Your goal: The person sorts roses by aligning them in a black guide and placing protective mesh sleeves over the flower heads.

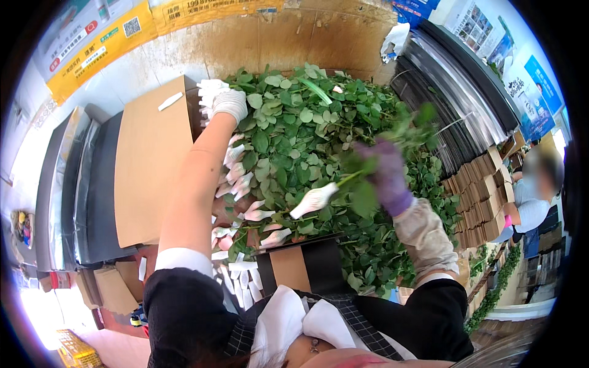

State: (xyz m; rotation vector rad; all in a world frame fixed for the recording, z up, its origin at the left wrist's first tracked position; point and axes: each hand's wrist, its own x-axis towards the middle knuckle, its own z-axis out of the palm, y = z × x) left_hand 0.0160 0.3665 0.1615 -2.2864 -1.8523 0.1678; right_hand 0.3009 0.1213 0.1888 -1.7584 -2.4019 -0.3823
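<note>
My right hand (388,178), in a purple glove and smeared by motion, grips a rose stem (351,179) with blurred green leaves. At its lower left end the rose's bud (314,200) is wrapped in a white mesh sleeve. Far left, my left hand (230,104) wears a white glove and is closed against a stack of white mesh sleeves (210,91); its fingertips are hidden among them. Below that hand lie several pale pink roses in white sleeves (241,184). A broad heap of leafy rose stems (288,122) fills the middle.
A brown cardboard sheet (150,165) and dark panels (101,184) stand at left. Near me are a black box with a brown band (304,264) and loose white sleeves (245,282). Stacked black sheets (423,104) and folded cartons (481,196) line the right; another person (531,202) is beyond.
</note>
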